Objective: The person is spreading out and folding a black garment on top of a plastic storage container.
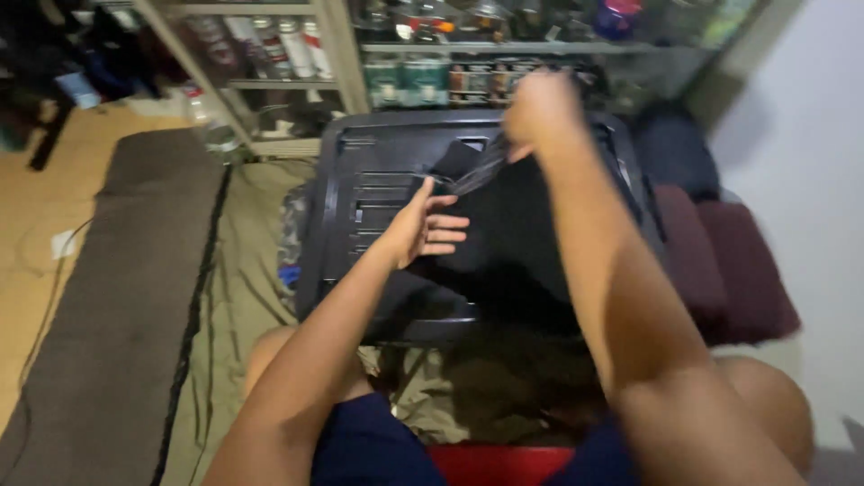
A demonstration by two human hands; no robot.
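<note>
Looking down from the head cam, the person sits on the floor with a dark plastic crate lid (378, 180) (or a flat crate, hard to say) lying across in front of the knees. A black garment (504, 234) is spread over its right half.

The right hand (540, 112) is up at the far edge of the crate lid, closed in a pinch on a strip of the black garment and lifting it. That strip runs slanting down and left toward the left hand (423, 225). The left hand is nearer the body, about mid-lid, fingers loosely spread and resting on the cloth's left edge, not really gripping as far as I can tell. So the cloth's long axis goes roughly far-right to near-left between the two hands, and the left hand sits closer to the bulk of it.

Behind the far edge there's a metal shelf unit (342, 54) with rows of cans and jars: whitish cylinders with red bands on the left, teal-and-white packs in the middle, all blurry. A grey mat (126, 288) runs along the left, with dark maroon cushions (738, 270) on the right.
</note>
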